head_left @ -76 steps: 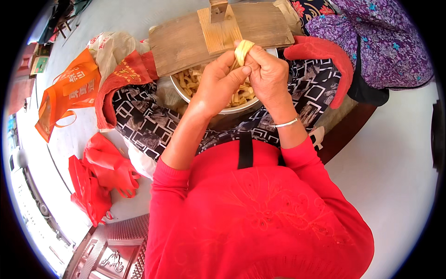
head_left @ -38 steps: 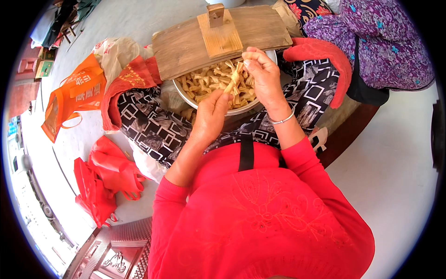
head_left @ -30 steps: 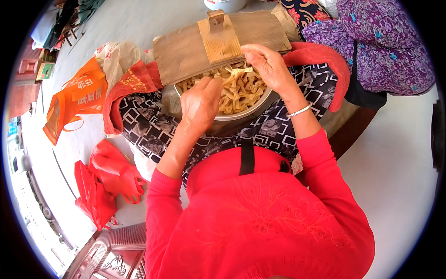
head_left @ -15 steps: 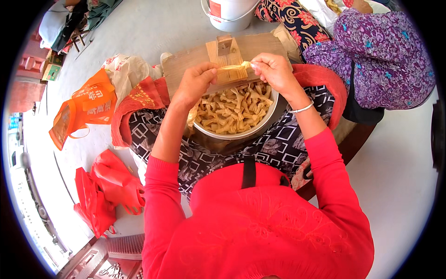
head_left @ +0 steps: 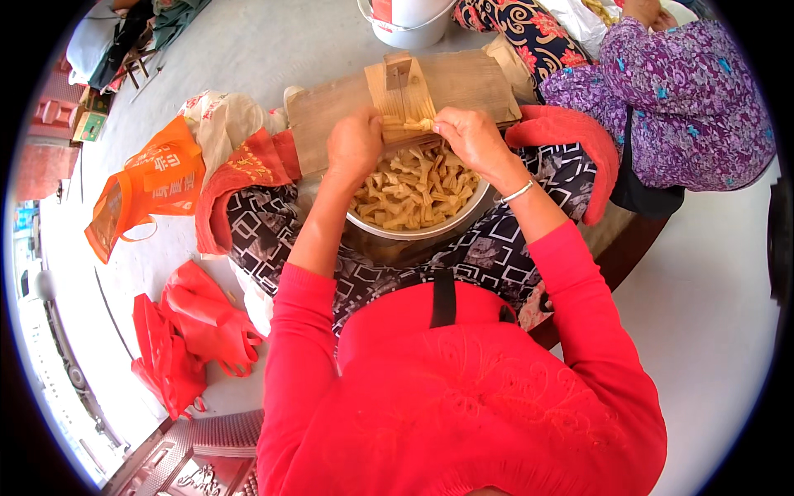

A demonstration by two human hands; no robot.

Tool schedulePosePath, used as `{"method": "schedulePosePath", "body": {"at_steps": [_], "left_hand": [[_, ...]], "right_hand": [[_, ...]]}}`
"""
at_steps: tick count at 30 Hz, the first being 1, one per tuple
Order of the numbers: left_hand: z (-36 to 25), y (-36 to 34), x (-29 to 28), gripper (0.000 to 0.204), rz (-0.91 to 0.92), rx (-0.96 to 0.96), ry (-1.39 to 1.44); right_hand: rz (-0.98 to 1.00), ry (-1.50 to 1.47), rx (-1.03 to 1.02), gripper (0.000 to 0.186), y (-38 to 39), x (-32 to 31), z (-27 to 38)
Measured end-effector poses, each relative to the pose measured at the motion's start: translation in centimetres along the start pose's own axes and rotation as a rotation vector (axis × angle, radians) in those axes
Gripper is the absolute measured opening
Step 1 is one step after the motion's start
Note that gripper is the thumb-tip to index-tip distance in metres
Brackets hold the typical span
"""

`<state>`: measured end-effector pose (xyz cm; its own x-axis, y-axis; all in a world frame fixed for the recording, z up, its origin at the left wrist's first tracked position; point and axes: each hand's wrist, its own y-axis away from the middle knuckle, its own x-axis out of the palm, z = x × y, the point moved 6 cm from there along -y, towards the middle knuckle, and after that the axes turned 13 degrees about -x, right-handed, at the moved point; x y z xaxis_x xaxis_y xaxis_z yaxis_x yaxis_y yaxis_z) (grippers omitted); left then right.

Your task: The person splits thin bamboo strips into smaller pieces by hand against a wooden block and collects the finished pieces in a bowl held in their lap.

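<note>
A yellow, folded strip, like a bean curd strip, (head_left: 405,125) stretches sideways between my two hands. My left hand (head_left: 356,145) is closed on its left end, with the back of the hand hiding the fingertips. My right hand (head_left: 471,139) pinches the other end between thumb and fingers; a bracelet circles that wrist. Just below the hands, a round metal basin (head_left: 413,235) rests at my lap, heaped with tan knotted pieces (head_left: 409,190). Behind the strip lies a wooden board (head_left: 471,83), with a lighter wood piece and small block (head_left: 397,73) on it.
A red cloth (head_left: 571,140) lies across my patterned lap. Orange (head_left: 165,169) and red bags (head_left: 203,310) are on the left. A white bucket (head_left: 409,25) stands beyond the board. A person in a purple flowered top (head_left: 686,107) sits at the right.
Both hands have come down slightly toward me, and the right has shifted left, shortening the gap between them. The strip sits a little lower.
</note>
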<state>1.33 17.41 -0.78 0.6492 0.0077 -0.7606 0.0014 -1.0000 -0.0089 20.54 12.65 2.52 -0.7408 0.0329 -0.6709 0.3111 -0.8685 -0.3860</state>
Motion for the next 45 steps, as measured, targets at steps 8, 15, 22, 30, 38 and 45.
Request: {"method": "schedulePosePath", "body": {"at_steps": [8, 15, 22, 30, 38, 45], "left_hand": [[2.5, 2.8, -1.5, 0.014, -0.071, -0.183, 0.182], [2.5, 4.2, -0.8, 0.005, 0.085, -0.202, 0.553], [-0.3, 7.7, -1.3, 0.01, 0.423, -0.242, 0.819], [1.6, 9.3, -2.9, 0.027, 0.414, -0.101, 0.298], [0.6, 12.5, 1.9, 0.02, 0.783, -0.531, 0.951], [0.6, 15.9, 2.2, 0.026, 0.923, -0.339, 0.58]], "right_hand": [[0.049, 0.234, -0.107, 0.012, 1.2, 0.1, 0.3], [-0.122, 0.056, 0.018, 0.017, 1.6, -0.9, 3.8], [-0.075, -0.358, 0.165, 0.022, 3.8, 6.0, 3.5], [0.065, 0.044, 0.061, 0.018, 4.3, 1.9, 3.2], [-0.16, 0.216, -0.28, 0.019, 4.3, 2.4, 10.2], [-0.094, 0.112, -0.077, 0.035, 6.5, 2.4, 7.5]]}}
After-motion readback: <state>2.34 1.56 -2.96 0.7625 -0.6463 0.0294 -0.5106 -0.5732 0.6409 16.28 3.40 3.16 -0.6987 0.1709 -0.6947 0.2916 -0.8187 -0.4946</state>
